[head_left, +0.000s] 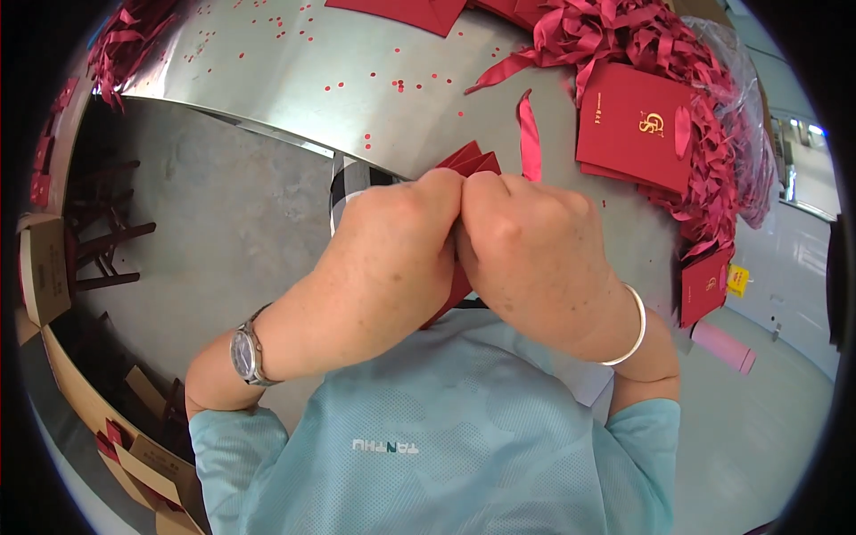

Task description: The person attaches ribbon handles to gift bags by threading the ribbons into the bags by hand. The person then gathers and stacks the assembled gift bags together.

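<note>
The metal table (294,62) carries a heap of red ribbons (642,36) at 1 o'clock, and just beside the heap lies a red folded card (635,125). At the table's near edge the left hand (383,259) and the right hand (526,259) are both closed, knuckles touching, around one red paper piece (473,160). It lies between the two hands, equally near to each; its long axis runs from 6 to 12 o'clock, and its corner points out toward 12 o'clock.

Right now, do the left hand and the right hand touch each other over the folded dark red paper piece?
Touching. The head view shows the left hand pressed knuckle to knuckle against the right hand, both closed on the folded dark red paper piece.
</note>
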Available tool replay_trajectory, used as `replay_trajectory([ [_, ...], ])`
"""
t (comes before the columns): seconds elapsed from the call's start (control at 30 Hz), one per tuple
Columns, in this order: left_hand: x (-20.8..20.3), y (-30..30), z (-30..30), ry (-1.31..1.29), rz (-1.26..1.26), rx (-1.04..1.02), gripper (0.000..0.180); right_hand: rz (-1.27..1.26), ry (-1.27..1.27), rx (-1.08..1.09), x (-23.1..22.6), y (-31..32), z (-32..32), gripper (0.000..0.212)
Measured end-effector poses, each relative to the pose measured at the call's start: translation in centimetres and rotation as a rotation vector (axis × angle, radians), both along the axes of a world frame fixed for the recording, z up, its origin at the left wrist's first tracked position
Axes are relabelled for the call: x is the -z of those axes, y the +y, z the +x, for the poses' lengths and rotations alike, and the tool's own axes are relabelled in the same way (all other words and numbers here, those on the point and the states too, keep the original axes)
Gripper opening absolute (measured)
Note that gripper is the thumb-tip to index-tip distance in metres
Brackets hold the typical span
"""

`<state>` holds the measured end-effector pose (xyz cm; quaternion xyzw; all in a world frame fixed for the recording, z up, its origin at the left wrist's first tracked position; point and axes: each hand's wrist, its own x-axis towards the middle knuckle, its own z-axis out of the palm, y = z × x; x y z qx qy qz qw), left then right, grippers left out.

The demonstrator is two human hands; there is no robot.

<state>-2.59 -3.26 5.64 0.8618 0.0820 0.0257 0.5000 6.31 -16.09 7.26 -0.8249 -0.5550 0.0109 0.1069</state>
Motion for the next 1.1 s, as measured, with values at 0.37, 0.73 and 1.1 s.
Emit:
replay_trajectory([
  [0.37, 1.5, 2.7, 0.8, 0.301, -0.560, -0.050, 0.025, 0.140, 0.472, 0.081, 2.4, -1.1, 1.2, 0.027],
  [0.73, 2.9, 2.5, 1.8, 0.254, -0.331, 0.120, 0.013, 0.063, 0.612, 0.099, 1.5, -2.5, 1.4, 0.036],
  [1.1, 2.5, 1.9, 0.2, 0.215, -0.210, -0.014, 0.004, -0.038, 0.577, 0.067, 0.5, -2.6, 1.5, 0.031],
])
